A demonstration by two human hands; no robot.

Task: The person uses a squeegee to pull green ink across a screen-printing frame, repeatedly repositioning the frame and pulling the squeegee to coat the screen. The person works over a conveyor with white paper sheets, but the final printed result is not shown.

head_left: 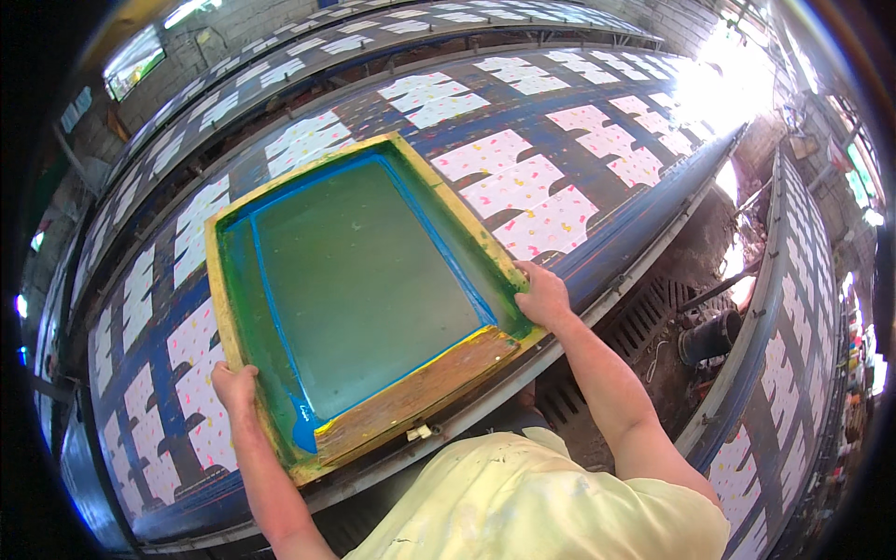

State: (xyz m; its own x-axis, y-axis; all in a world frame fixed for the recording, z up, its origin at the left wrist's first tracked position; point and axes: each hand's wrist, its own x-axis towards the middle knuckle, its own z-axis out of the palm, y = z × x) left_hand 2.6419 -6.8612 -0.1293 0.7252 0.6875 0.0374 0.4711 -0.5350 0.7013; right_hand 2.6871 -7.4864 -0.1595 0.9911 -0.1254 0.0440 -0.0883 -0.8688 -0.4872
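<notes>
Both my hands grip a large screen printing frame with a yellow-edged wooden border, green inner edges and a grey-green mesh. My left hand is closed on its left side, thumb on top. On the right side, near the lower corner, my right hand is closed round the edge. A wooden squeegee lies inside the frame along its near end, and blue ink lines the mesh's sides. The frame is over a long printing table; whether it touches the surface I cannot tell. Fabric pieces with small pink and yellow prints lie around it.
A metal rail edges the table on my side. Another table with fabric pieces stands to the right across an aisle, where a dark bucket sits near floor grating. More long tables run behind.
</notes>
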